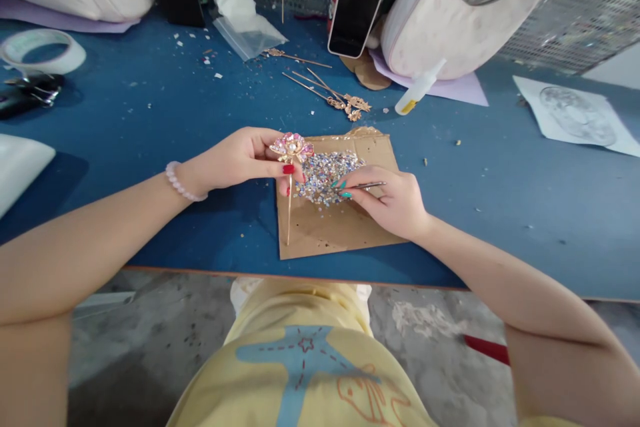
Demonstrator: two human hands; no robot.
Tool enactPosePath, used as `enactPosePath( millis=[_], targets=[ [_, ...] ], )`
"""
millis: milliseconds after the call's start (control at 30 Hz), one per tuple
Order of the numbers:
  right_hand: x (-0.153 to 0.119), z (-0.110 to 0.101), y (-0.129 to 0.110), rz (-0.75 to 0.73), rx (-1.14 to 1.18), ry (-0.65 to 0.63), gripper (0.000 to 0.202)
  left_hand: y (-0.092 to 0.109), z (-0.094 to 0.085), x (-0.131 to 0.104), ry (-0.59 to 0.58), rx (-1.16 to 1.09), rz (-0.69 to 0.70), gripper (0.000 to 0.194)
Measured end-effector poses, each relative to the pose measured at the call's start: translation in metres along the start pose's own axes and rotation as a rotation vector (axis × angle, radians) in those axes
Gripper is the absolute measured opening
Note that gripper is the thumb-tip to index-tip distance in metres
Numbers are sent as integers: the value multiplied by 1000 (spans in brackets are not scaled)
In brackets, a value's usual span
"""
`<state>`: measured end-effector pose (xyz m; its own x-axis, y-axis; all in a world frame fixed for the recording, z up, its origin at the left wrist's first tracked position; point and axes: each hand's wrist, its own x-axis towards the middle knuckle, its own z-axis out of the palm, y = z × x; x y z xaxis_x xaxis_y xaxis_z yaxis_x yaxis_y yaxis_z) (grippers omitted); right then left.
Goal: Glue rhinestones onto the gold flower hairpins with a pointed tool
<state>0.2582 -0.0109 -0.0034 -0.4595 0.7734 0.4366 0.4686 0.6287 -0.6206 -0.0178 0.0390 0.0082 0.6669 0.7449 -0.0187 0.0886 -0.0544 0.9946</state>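
Note:
My left hand (pixel 253 159) pinches a flower-topped hairpin (pixel 291 147), its pink and pearl head up and its gold stem hanging down over the cardboard. A pile of small rhinestones (pixel 327 170) lies on the cardboard sheet (pixel 340 230). Over the right side of that pile, my right hand (pixel 387 199) grips thin metal tweezers (pixel 367 185) between thumb and fingers. The tweezers' tips are at the stones; whether they hold one is too small to tell.
Several gold hairpins (pixel 345 103) lie behind the cardboard, near a glue bottle (pixel 419 88) and a propped phone (pixel 361 0). A tape roll (pixel 43 52) is at the left, a printed sheet (pixel 575 115) at the right. White bags stand at the back.

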Motion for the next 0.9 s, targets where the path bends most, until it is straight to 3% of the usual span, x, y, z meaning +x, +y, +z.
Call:
enactPosePath(
  millis=[233, 667, 900],
  targets=[
    [2, -3, -2, 7, 6, 33, 12, -4, 2, 0, -26, -20, 26, 9],
    [4, -1, -2, -21, -84, -52, 16, -1, 6, 2, -62, 47, 27, 16],
    [4, 0, 0, 5, -48, 0, 11, 0, 8, 2, -85, 43, 34, 13]
  ],
)
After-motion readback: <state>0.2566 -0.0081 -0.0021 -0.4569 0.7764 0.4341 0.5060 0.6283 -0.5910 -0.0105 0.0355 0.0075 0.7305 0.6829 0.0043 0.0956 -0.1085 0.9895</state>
